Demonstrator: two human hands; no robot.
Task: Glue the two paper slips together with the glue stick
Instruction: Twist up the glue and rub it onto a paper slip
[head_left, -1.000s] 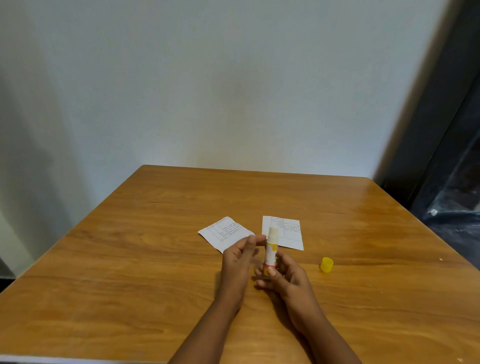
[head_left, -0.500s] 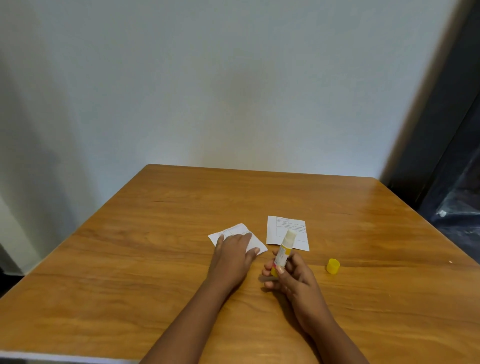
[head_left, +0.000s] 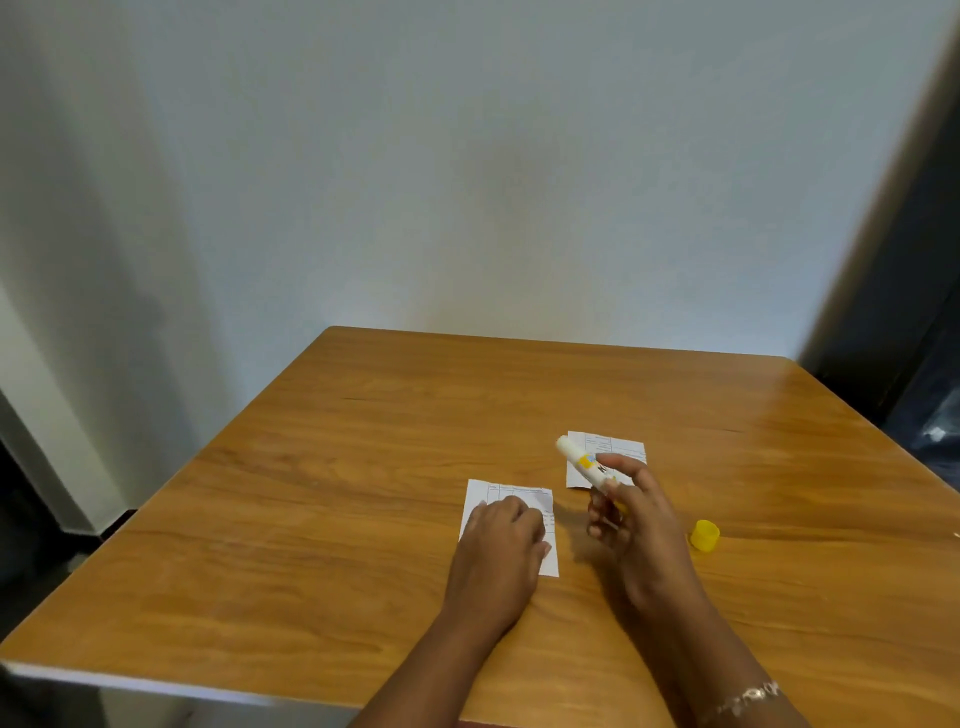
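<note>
Two white printed paper slips lie on the wooden table (head_left: 363, 519). My left hand (head_left: 501, 540) rests flat on the near slip (head_left: 519, 496), pressing it down and covering its lower half. The far slip (head_left: 618, 449) lies behind and to the right, partly hidden by the glue stick (head_left: 582, 462). My right hand (head_left: 631, 514) holds that white and yellow, uncapped stick in the air, its tip tilted up and to the left above the far slip.
The yellow glue cap (head_left: 705, 535) stands on the table to the right of my right hand. A pale wall stands behind the table's far edge. A dark opening lies at the right. The table's near edge runs along the lower left.
My left hand pulled the near slip closer and turned it square, then settled flat on it. My right hand lifted the glue stick and swung its tip to the left.
</note>
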